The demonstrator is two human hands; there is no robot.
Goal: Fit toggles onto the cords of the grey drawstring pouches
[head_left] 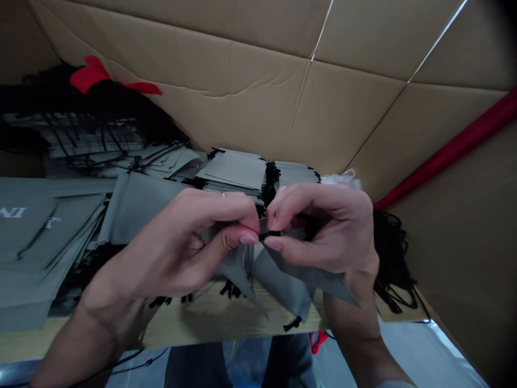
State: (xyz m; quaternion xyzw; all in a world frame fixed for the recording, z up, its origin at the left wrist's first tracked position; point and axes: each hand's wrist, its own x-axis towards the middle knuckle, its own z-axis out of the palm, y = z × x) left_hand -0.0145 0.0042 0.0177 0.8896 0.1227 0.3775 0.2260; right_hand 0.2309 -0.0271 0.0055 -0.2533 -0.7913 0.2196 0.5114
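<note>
In the middle of the head view, my left hand (189,237) and my right hand (331,226) face each other, thumbs and forefingers pinched close together. Between the fingertips runs a short piece of black cord (269,235), with both hands closed on it. Grey fabric pouches (283,277) hang or lie just below, partly covered by my hands. I cannot tell which of them the cord belongs to. A knotted black cord end (293,324) sticks out from a lower pouch near the table edge.
Stacked grey pouches (234,168) stand against the cardboard wall (258,113). More printed pouches (24,242) lie at left, below a heap of black cords (133,110) with red strips (91,74). Another cord bundle (390,253) lies right on the wooden table (194,326).
</note>
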